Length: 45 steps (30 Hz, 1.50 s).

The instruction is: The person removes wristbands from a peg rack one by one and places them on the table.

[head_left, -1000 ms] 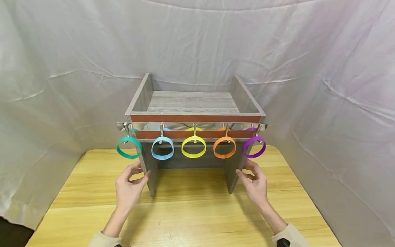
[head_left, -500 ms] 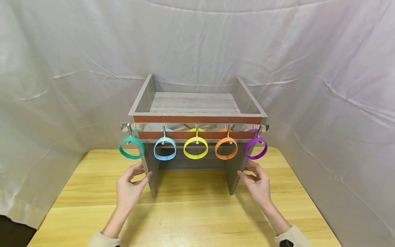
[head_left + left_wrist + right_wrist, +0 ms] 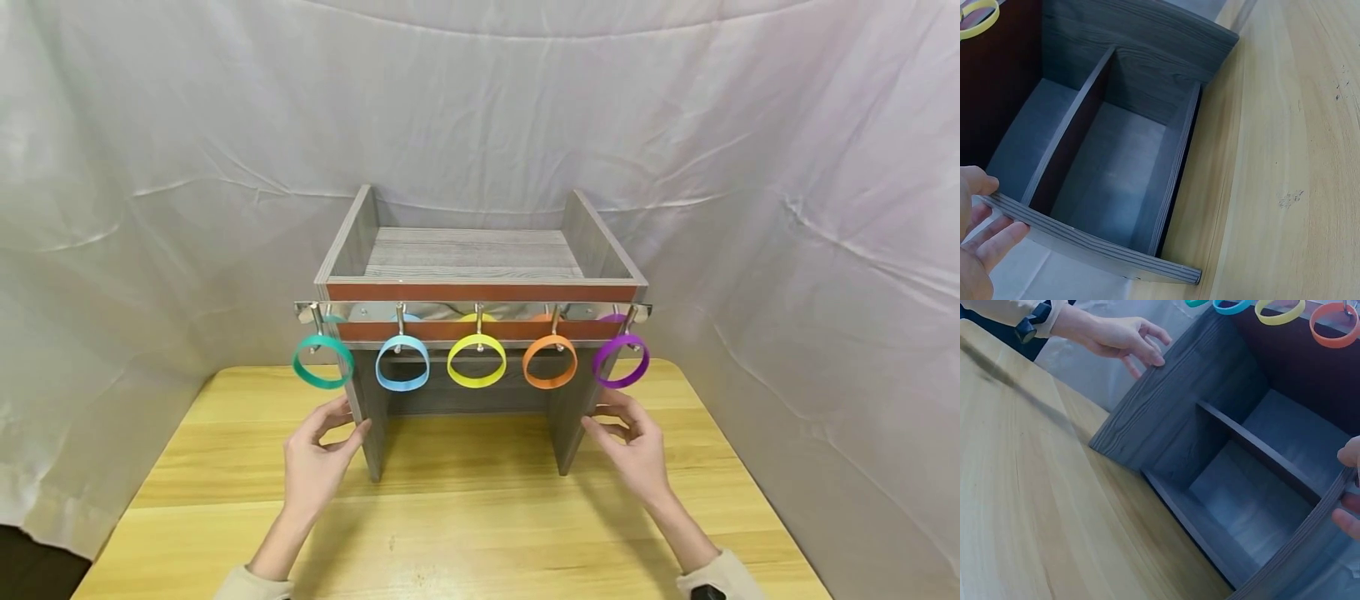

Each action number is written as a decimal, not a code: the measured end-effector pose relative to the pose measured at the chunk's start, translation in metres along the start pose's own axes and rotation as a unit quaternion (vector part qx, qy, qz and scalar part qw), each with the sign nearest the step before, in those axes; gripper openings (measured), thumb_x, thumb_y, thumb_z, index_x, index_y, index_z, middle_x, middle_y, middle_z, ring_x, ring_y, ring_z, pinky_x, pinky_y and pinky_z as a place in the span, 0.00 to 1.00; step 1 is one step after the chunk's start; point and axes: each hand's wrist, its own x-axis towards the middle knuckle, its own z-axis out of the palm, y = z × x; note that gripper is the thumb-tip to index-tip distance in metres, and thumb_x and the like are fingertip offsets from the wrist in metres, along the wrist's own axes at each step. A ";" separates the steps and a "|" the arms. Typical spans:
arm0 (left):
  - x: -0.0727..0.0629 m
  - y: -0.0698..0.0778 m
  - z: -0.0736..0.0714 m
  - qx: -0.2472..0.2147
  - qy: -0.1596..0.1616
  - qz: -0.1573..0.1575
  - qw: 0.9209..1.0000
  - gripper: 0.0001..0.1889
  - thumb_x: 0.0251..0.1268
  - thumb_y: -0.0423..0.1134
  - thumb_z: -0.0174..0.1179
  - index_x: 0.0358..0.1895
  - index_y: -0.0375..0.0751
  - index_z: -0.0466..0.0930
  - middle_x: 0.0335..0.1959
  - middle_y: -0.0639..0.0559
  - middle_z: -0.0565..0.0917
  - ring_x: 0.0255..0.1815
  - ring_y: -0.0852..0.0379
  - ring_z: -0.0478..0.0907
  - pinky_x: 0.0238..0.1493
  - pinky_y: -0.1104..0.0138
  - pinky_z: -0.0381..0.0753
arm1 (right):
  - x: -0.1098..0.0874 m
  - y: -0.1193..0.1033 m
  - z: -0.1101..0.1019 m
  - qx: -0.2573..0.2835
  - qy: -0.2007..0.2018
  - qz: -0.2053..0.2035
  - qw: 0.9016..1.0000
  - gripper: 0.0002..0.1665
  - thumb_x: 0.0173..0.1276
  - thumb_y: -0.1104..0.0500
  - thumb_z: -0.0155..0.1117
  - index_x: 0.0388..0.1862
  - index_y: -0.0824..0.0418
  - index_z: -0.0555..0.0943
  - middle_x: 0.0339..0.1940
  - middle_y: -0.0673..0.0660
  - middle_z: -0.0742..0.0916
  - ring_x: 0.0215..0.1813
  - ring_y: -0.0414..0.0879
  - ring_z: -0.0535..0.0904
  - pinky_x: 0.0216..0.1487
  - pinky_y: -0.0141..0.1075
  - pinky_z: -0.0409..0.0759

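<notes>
A small grey wood-grain shelf (image 3: 472, 250) stands upright on the table. My left hand (image 3: 318, 458) holds its left side panel, with the thumb at the front edge and the fingers on the outer face. On the other side my right hand (image 3: 630, 446) has its thumb right at the right panel's front edge and its fingers outside. A shiny metal hook rail (image 3: 517, 311) runs across the shelf's front. From its hooks hang a green ring (image 3: 323, 382), a light blue ring (image 3: 402, 384), a yellow ring (image 3: 477, 382), an orange ring (image 3: 551, 383) and a purple ring (image 3: 621, 382).
The light wooden table (image 3: 480, 533) extends in front of the shelf and to both sides. Grey cloth (image 3: 472, 117) hangs behind and at the sides. Inside the shelf, a divider board (image 3: 1072, 128) shows in the left wrist view.
The right thumb has slid slightly outward, to the panel's front edge. My left hand keeps its hold. The shelf and rings appear slightly shifted in the head view.
</notes>
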 end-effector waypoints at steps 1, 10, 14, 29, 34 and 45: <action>0.000 0.000 0.000 0.000 0.000 -0.001 1.000 0.22 0.56 0.18 0.73 0.54 0.38 0.89 0.42 0.68 0.87 0.42 0.81 0.83 0.33 0.79 0.90 | 0.000 0.000 -0.001 0.006 -0.003 -0.004 1.000 0.25 0.61 0.84 0.66 0.59 0.80 0.77 0.54 0.43 0.89 0.51 0.34 0.87 0.47 0.25 0.91; 0.000 0.001 -0.003 0.001 -0.011 0.003 1.000 0.22 0.56 0.18 0.73 0.55 0.36 0.88 0.43 0.58 0.90 0.44 0.79 0.84 0.34 0.79 0.90 | 0.002 -0.020 -0.015 0.019 -0.034 -0.001 0.999 0.27 0.63 0.84 0.64 0.61 0.83 0.74 0.55 0.46 0.90 0.53 0.38 0.88 0.50 0.26 0.91; 0.000 0.002 -0.002 -0.001 -0.011 -0.001 1.000 0.22 0.57 0.18 0.72 0.55 0.36 0.88 0.43 0.61 0.89 0.44 0.79 0.84 0.34 0.79 0.90 | 0.005 -0.028 -0.023 0.025 -0.044 -0.008 0.999 0.25 0.62 0.85 0.63 0.60 0.85 0.73 0.55 0.47 0.90 0.53 0.39 0.89 0.50 0.27 0.91; 0.000 0.000 -0.002 0.006 -0.014 0.000 1.000 0.22 0.58 0.19 0.73 0.56 0.37 0.88 0.44 0.38 0.90 0.44 0.81 0.84 0.34 0.79 0.90 | 0.022 -0.058 -0.041 0.101 -0.087 -0.069 0.989 0.30 0.61 0.90 0.58 0.64 0.85 0.72 0.57 0.58 0.90 0.53 0.45 0.90 0.52 0.31 0.93; 0.000 -0.002 -0.002 0.005 -0.014 -0.002 1.000 0.22 0.57 0.19 0.73 0.55 0.38 0.88 0.44 0.45 0.91 0.44 0.80 0.84 0.34 0.79 0.90 | 0.033 -0.071 -0.051 0.088 -0.092 -0.077 0.989 0.30 0.59 0.91 0.59 0.62 0.86 0.72 0.56 0.59 0.91 0.52 0.45 0.90 0.51 0.29 0.92; 0.001 -0.003 -0.003 0.003 -0.017 0.000 1.000 0.23 0.56 0.19 0.73 0.56 0.38 0.88 0.44 0.53 0.90 0.44 0.80 0.84 0.34 0.78 0.90 | 0.061 -0.095 -0.070 0.054 -0.088 -0.095 0.990 0.28 0.59 0.90 0.60 0.60 0.85 0.76 0.51 0.60 0.92 0.50 0.44 0.91 0.51 0.27 0.91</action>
